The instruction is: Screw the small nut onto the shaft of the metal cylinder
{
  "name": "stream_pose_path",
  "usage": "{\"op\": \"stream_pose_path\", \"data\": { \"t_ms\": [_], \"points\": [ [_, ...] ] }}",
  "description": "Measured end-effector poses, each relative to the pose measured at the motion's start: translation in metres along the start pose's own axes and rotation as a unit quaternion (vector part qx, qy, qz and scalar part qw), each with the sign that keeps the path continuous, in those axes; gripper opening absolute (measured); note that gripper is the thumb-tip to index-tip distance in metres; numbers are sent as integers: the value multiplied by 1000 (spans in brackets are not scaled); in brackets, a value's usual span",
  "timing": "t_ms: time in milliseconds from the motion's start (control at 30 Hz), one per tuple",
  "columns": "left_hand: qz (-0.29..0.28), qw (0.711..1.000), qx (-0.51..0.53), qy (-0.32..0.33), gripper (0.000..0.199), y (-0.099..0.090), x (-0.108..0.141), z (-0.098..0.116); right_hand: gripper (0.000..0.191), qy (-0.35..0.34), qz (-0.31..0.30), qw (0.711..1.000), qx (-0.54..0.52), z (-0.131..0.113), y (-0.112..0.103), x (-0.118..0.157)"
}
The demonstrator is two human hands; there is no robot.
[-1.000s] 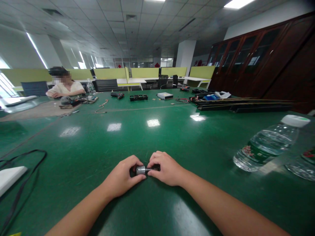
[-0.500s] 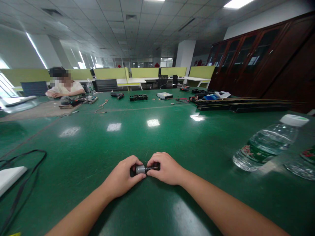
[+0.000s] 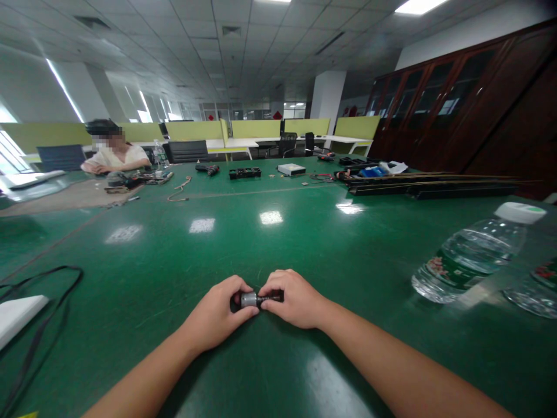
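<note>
Here, grasps a silver cylinder [image 3: 249, 299] in the left grip [image 3: 217, 310], curled partway round with the thumb on the near side. Pinches a dark rod [image 3: 275, 295] in the right grip [image 3: 298, 299], bent into a similarly narrow curve. Holds cylinder and rod in one line, low at the middle of the near counter [image 3: 304, 247], with the fingertips of one hand just beside those of the other. Cannot tell whether touching the surface beneath.

Reaches forward across a broad stretch of green before meeting anything. Meets a white object [image 3: 20, 318] and a black strap [image 3: 56, 269] well apart at left; at right, also well apart, a water bottle [image 3: 472, 255] and a second bottle [image 3: 537, 284], cut off by the border.

Gleams with reflected light, glossy and lightly scratched. Carries a drill [image 3: 208, 169], a black part [image 3: 245, 173], a white box [image 3: 291, 169] and dark rails [image 3: 429, 188] along the far side. Seats a person [image 3: 116, 157] at far left. Backs onto yellow-green partitions [image 3: 256, 129], with dark wooden cabinets [image 3: 444, 110] at right.
</note>
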State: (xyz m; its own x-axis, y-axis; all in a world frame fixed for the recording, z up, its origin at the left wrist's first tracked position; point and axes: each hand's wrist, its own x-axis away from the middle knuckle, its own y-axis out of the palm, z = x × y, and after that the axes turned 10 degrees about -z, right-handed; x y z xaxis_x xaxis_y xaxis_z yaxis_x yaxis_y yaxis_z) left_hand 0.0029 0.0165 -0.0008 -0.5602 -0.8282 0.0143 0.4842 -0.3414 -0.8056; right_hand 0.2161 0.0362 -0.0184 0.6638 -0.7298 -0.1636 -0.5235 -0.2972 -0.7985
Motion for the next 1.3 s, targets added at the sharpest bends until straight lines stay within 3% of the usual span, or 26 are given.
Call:
{"op": "stream_pose_path", "data": {
  "t_ms": [1300],
  "points": [
    [-4,1000,5,-12,15,-3,1,1,11,15,-1,1000,-7,14,-12,4]
  ]
}}
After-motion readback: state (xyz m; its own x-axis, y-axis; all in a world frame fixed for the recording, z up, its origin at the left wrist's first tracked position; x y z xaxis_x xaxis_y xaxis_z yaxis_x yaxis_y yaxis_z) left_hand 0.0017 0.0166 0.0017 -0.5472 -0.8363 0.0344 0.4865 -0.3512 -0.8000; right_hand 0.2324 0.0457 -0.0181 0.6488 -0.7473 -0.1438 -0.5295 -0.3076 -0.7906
